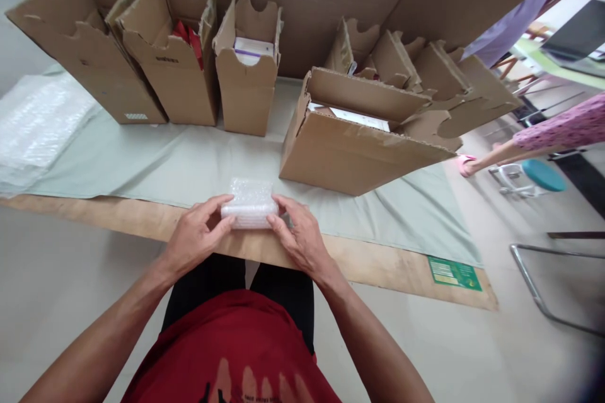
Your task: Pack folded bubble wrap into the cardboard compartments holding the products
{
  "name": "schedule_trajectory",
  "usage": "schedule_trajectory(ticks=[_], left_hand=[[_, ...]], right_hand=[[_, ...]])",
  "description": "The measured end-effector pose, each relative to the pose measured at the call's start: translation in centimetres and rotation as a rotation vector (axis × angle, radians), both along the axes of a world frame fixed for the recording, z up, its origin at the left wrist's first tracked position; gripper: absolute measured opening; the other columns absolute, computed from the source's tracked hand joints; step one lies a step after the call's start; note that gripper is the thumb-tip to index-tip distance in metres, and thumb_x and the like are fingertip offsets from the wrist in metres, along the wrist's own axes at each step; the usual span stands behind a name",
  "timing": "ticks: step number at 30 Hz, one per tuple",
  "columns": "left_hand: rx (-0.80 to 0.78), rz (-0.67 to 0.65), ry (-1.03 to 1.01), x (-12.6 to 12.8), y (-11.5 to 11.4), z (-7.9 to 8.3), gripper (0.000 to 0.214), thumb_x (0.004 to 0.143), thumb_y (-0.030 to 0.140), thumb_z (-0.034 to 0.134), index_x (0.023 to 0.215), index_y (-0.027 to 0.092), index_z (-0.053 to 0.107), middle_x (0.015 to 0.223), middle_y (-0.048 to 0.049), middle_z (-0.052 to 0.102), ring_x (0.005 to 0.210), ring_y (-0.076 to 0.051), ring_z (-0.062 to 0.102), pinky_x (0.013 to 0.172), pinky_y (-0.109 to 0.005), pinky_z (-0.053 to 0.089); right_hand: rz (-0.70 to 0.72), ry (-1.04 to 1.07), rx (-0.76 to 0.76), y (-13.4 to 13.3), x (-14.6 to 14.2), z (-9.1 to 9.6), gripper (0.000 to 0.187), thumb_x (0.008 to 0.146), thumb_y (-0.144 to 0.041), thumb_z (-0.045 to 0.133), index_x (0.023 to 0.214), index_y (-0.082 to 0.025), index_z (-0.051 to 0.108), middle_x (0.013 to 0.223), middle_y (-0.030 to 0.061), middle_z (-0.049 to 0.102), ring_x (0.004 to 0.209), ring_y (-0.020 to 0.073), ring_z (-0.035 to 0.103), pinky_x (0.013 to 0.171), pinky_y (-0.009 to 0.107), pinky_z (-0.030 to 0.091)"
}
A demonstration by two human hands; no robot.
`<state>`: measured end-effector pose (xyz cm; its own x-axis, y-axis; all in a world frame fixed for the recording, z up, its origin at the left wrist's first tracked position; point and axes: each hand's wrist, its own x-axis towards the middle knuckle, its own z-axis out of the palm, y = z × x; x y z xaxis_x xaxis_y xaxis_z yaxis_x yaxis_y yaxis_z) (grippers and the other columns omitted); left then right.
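A small bubble wrap bundle (250,209) lies at the front edge of the table, with a flap of the wrap spread out behind it. My left hand (201,227) grips its left end, thumb in front and fingers behind. At the right end my right hand (297,227) holds it in the same way. Whatever may be inside the wrap cannot be made out. Just beyond, to the right, stands a wide cardboard box (350,151) with white packs showing in its top.
Several open cardboard boxes line the back; one (246,94) holds a white and purple pack, another (170,82) something red. A bubble wrap stack (42,119) lies at left. A green cloth (184,157) covers the table. Another person's leg (501,154) and a stool (543,175) are at right.
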<state>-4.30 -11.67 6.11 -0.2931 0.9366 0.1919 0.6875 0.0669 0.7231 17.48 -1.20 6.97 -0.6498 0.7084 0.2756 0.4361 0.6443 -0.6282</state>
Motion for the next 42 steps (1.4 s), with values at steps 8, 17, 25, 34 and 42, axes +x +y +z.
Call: schedule_trajectory(ticks=[8, 17, 25, 34, 42], left_hand=[[0.049, 0.217, 0.172, -0.1, 3.3, -0.4, 0.045, 0.093, 0.046, 0.059, 0.123, 0.014, 0.070, 0.095, -0.0062, 0.070, 0.067, -0.016, 0.059, 0.071, -0.032, 0.053], [-0.002, 0.231, -0.610, 4.1, -2.5, -0.1, 0.049, 0.090, 0.045, 0.068, 0.130, 0.017, 0.062, 0.117, -0.0114, 0.073, 0.105, -0.023, 0.073, 0.089, -0.036, 0.061], [-0.075, 0.048, -0.797, 6.2, -1.0, 0.4, 0.042, 0.094, 0.046, 0.066, 0.126, 0.019, 0.065, 0.115, -0.0099, 0.078, 0.105, -0.026, 0.076, 0.091, -0.038, 0.062], [0.257, -0.366, 0.031, 8.9, 1.3, 2.7, 0.025, 0.087, 0.015, 0.055, 0.106, 0.024, 0.069, 0.089, -0.0035, 0.076, 0.080, -0.021, 0.072, 0.073, -0.034, 0.059], [0.322, -0.418, 0.076, 9.1, 4.2, 5.5, 0.042, 0.091, 0.028, 0.064, 0.132, 0.028, 0.060, 0.120, -0.0098, 0.073, 0.105, -0.027, 0.071, 0.086, -0.041, 0.062]], right_hand=[[0.166, -0.250, 0.291, 0.6, -1.8, -0.6, 0.044, 0.095, -0.026, 0.069, 0.137, -0.016, 0.061, 0.146, 0.0189, 0.061, 0.134, 0.0360, 0.054, 0.105, 0.052, 0.045], [-0.031, 0.123, -0.174, -0.3, -1.6, 0.1, 0.026, 0.101, -0.026, 0.055, 0.121, -0.023, 0.071, 0.116, 0.0072, 0.078, 0.104, 0.0256, 0.070, 0.095, 0.041, 0.052], [0.049, 0.345, -0.601, -3.6, 1.7, 1.4, 0.027, 0.097, -0.040, 0.061, 0.114, -0.021, 0.071, 0.106, 0.0058, 0.075, 0.097, 0.0216, 0.070, 0.089, 0.036, 0.058], [0.186, -0.057, -0.182, -1.2, 7.5, 7.6, 0.066, 0.092, -0.045, 0.078, 0.150, -0.027, 0.052, 0.143, 0.0105, 0.065, 0.128, 0.0282, 0.063, 0.108, 0.045, 0.051], [0.023, -0.028, -0.039, 0.8, 10.4, 10.8, 0.014, 0.098, -0.031, 0.067, 0.107, -0.026, 0.075, 0.095, 0.0013, 0.079, 0.083, 0.0199, 0.073, 0.075, 0.033, 0.057]])
